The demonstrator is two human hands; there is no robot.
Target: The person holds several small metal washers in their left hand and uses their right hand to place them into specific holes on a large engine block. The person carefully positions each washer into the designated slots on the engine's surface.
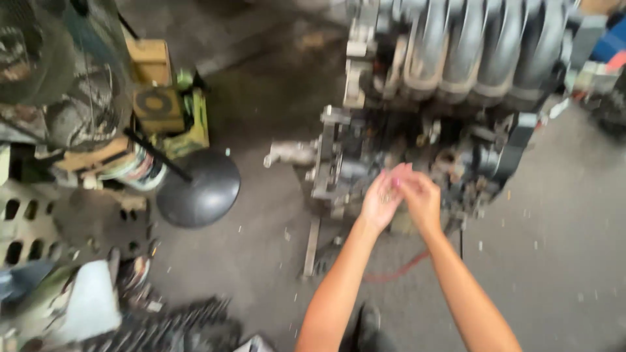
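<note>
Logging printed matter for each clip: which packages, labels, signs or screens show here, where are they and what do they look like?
Yellow-tan box: upper left, on the floor by the fan stand, rectangular, faces too blurred to read.
Second yellow box: just below it, squarish, with a dark round mark on its face.
No signs or screens are visible; none can be made out on the engine.

The engine block looks like dull, grimy cast metal, rough and oil-darkened, while its intake manifold has a smoother grey matt finish. The floor is rough, stained concrete. The round fan base is smooth, dark and faintly glossy.
</note>
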